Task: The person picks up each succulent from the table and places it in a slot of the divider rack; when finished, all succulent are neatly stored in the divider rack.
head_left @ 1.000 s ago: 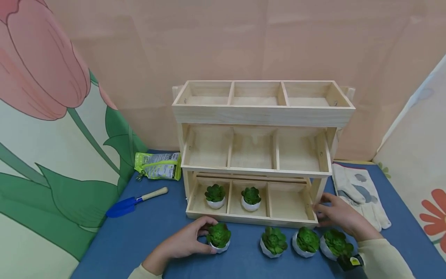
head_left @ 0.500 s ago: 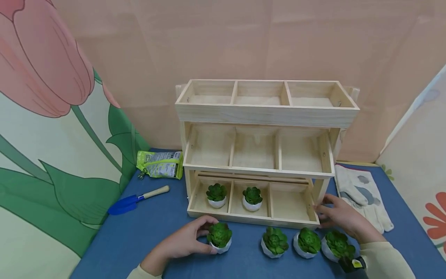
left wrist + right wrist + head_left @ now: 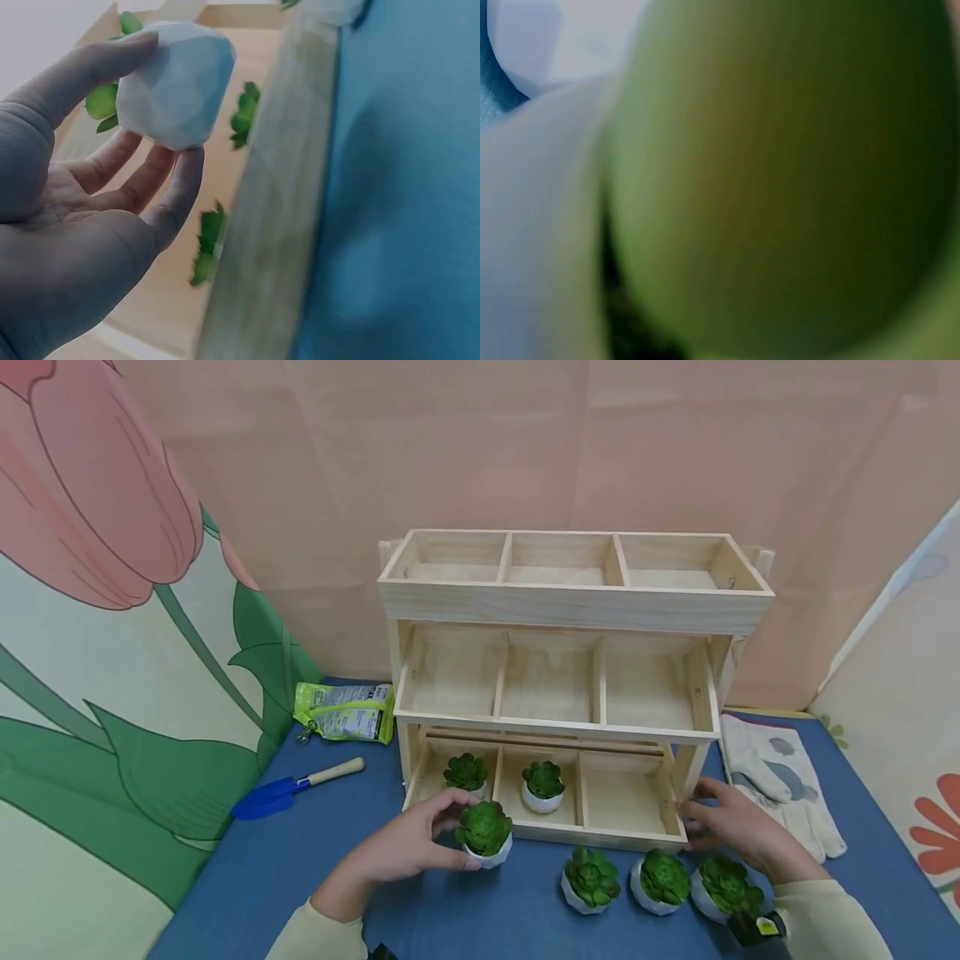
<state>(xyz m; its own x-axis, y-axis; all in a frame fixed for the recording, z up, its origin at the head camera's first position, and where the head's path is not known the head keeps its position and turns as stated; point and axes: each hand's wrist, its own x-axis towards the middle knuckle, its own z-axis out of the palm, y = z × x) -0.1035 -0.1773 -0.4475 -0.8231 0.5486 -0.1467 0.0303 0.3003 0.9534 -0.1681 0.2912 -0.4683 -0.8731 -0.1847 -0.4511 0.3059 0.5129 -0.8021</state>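
Note:
My left hand (image 3: 405, 843) grips a small potted succulent (image 3: 485, 831) by its white faceted pot, over the front edge of the stand's lowest tray. In the left wrist view, the thumb (image 3: 112, 64) lies on one side of the pot (image 3: 176, 82), with fingertips under the other. The light wooden three-tier stand (image 3: 573, 606) has divided trays. Two more succulents sit in the lowest tray: one in the left compartment (image 3: 465, 772), partly behind the hand, one in the middle (image 3: 542, 787). My right hand (image 3: 723, 818) holds the right end of that tray, its fingertips partly hidden.
Several potted succulents (image 3: 590, 881) stand in front of the stand at right, one beside my right sleeve. A blurred green leaf (image 3: 780, 172) fills the right wrist view. A blue trowel (image 3: 296, 789) and green bag (image 3: 345, 712) lie left; white gloves (image 3: 780, 777) lie right.
My left hand has lifted the succulent from the blue cloth and brought it up and slightly right, toward the lowest tray. The right hand has stayed at the stand's side.

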